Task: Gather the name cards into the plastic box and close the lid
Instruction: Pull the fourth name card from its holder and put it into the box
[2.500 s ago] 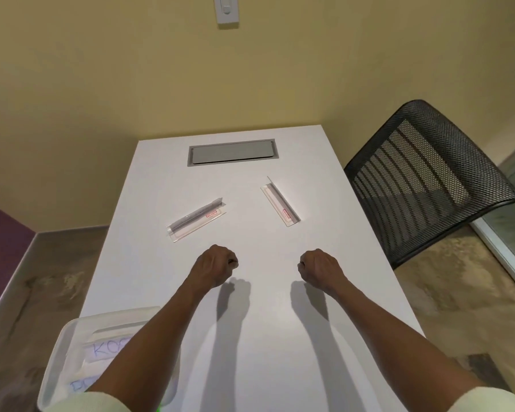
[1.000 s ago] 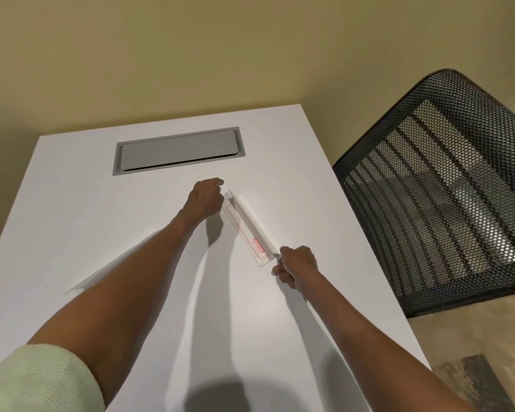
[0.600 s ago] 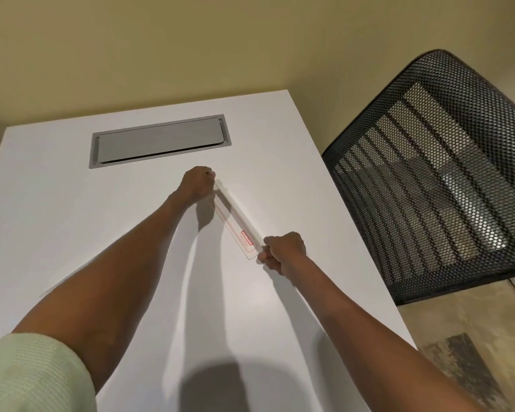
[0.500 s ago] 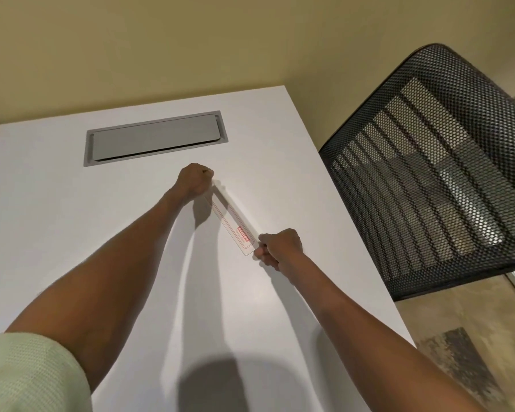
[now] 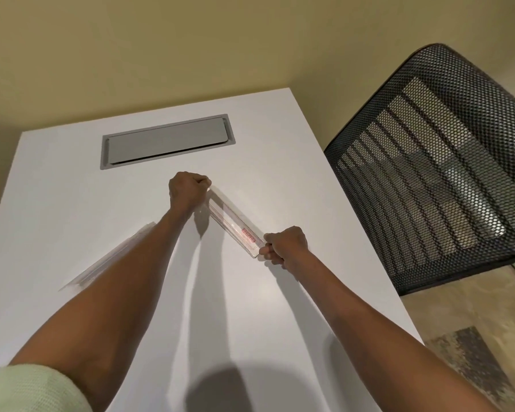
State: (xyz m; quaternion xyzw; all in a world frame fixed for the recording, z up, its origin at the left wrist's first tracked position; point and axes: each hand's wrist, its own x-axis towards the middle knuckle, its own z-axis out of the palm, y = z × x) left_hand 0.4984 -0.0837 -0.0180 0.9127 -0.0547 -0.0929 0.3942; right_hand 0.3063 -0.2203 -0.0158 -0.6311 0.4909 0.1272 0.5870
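A clear acrylic name card holder (image 5: 234, 223) with a red label lies slanted on the white table (image 5: 72, 185). My left hand (image 5: 188, 190) grips its far end and my right hand (image 5: 284, 243) grips its near end. A second clear name card holder (image 5: 107, 260) lies to the left, partly hidden behind my left forearm. The plastic box is out of view.
A grey cable hatch (image 5: 165, 141) is set into the table near its far edge. A black mesh chair (image 5: 434, 171) stands close to the table's right side. A yellow wall runs behind the table.
Both hands went from resting as fists near me to reaching out and closing on the two ends of the right-hand holder. The view has tilted up, and the box has left the frame.
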